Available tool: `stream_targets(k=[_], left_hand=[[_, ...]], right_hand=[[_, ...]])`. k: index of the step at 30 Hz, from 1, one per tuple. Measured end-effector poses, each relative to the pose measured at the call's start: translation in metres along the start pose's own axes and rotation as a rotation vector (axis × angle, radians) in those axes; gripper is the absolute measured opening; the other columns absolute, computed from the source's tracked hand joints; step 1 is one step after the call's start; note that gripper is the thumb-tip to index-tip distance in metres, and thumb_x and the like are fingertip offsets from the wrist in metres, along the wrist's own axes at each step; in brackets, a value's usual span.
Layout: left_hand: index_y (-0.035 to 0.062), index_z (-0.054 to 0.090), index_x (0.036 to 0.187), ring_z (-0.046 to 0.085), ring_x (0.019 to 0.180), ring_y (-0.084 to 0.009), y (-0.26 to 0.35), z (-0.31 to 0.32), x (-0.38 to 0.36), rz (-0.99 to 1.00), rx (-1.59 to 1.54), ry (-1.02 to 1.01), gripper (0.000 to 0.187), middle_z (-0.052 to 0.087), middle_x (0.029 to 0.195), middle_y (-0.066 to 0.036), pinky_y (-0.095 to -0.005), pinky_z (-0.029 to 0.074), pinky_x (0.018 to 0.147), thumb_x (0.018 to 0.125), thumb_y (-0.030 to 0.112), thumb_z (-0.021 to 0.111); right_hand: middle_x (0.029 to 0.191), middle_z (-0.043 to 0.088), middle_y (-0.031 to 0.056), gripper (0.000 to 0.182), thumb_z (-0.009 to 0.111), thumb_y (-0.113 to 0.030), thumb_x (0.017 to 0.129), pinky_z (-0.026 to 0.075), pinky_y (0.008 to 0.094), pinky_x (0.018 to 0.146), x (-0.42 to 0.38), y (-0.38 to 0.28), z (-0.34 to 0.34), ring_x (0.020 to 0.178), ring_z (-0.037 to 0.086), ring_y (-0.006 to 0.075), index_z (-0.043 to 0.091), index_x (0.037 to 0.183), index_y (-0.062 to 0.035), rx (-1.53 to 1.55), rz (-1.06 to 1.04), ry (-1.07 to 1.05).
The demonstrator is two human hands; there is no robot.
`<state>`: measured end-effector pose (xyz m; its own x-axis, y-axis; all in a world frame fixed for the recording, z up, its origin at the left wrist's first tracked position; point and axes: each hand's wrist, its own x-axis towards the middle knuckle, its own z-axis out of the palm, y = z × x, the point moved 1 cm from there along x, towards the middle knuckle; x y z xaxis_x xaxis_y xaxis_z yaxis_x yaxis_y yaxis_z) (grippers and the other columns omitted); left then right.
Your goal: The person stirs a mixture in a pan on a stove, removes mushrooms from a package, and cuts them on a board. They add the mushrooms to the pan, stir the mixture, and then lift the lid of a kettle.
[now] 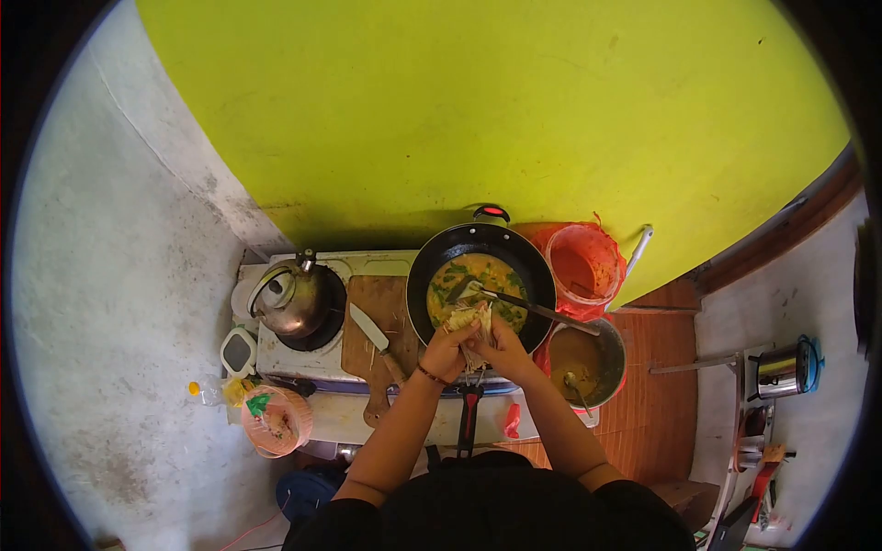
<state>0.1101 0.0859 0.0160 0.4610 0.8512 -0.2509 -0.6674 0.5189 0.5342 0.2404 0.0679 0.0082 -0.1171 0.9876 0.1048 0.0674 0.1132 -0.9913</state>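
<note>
Both my hands meet over the near rim of a black pan point(432, 266) that holds orange sauce with green leaves. My left hand point(447, 350) and my right hand point(501, 349) together grip a pale shredded clump of food point(469, 319), held just above the sauce. A metal ladle point(528, 304) lies across the pan, its handle pointing right. A thin bracelet circles my left wrist.
A metal kettle point(292, 296) stands on the left burner of the stove. A knife point(378, 338) lies on a wooden cutting board point(367, 303). An orange bucket point(584, 266) and a metal pot with a spoon point(588, 360) stand right. A plastic bag point(276, 421) sits at the lower left.
</note>
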Motion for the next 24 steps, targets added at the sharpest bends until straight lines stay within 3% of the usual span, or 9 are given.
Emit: stream_targets(k=[3,6,9,12,15,21,24], left_hand=[[0.0003,0.053,0.117,0.061,0.093,-0.0189,-0.002,0.002,-0.001,0.004,-0.023,0.028,0.028,0.062,0.105,-0.009,-0.0353,0.052,0.079,0.091,0.009,0.054],[0.0007,0.055,0.116,0.061,0.093,-0.0203,-0.006,-0.006,0.001,-0.032,-0.064,0.036,0.027,0.062,0.105,-0.009,-0.0357,0.051,0.08,0.091,0.012,0.053],[0.0014,0.057,0.114,0.061,0.094,-0.0223,-0.016,-0.026,0.008,-0.075,-0.112,0.075,0.027,0.062,0.106,-0.01,-0.0363,0.051,0.082,0.092,0.017,0.053],[0.0028,0.058,0.113,0.06,0.097,-0.0234,-0.015,-0.023,0.011,-0.12,-0.203,0.138,0.029,0.061,0.107,-0.01,-0.0374,0.049,0.085,0.094,0.024,0.051],[0.0047,0.056,0.118,0.058,0.1,-0.0235,-0.009,-0.016,0.01,-0.137,-0.235,0.186,0.036,0.06,0.11,-0.009,-0.0379,0.047,0.089,0.095,0.032,0.049],[0.0071,0.05,0.125,0.057,0.102,-0.0222,-0.001,-0.002,0.006,0.018,-0.003,0.216,0.051,0.058,0.114,-0.008,-0.0369,0.046,0.091,0.095,0.048,0.047],[0.007,0.048,0.126,0.056,0.104,-0.0223,0.0,-0.001,0.006,0.035,0.106,0.195,0.053,0.056,0.115,-0.009,-0.0373,0.047,0.089,0.094,0.05,0.046]], right_hand=[[0.102,0.061,0.0148,0.031,0.061,-0.015,0.087,0.046,0.0342,0.082,0.001,-0.014,-0.002,0.094,0.059,0.024,0.054,0.112,0.0007,-0.094,0.14,-0.082],[0.103,0.061,0.0169,0.032,0.062,-0.015,0.085,0.046,0.036,0.082,0.003,-0.025,-0.001,0.096,0.06,0.0264,0.053,0.112,0.0019,-0.156,0.104,-0.106],[0.103,0.061,0.0182,0.034,0.063,-0.015,0.084,0.047,0.036,0.081,0.003,-0.025,0.002,0.096,0.061,0.0279,0.053,0.111,0.0027,-0.199,0.194,-0.142],[0.104,0.061,0.0138,0.033,0.061,-0.013,0.085,0.046,0.0317,0.082,0.002,-0.026,0.007,0.094,0.058,0.018,0.053,0.113,0.0027,-0.217,0.252,-0.158],[0.101,0.061,0.0139,0.033,0.061,-0.013,0.084,0.046,0.032,0.08,0.002,-0.017,0.013,0.092,0.058,0.0182,0.053,0.111,0.0031,-0.214,0.071,-0.105],[0.098,0.061,0.0089,0.028,0.06,-0.01,0.085,0.048,0.0299,0.076,0.005,-0.007,0.023,0.084,0.06,0.0156,0.054,0.11,0.0014,-0.124,0.118,-0.031],[0.098,0.064,0.0092,0.024,0.061,-0.009,0.086,0.048,0.0299,0.075,0.007,-0.006,0.021,0.085,0.061,0.0152,0.056,0.107,0.0007,0.22,0.404,-0.042]])
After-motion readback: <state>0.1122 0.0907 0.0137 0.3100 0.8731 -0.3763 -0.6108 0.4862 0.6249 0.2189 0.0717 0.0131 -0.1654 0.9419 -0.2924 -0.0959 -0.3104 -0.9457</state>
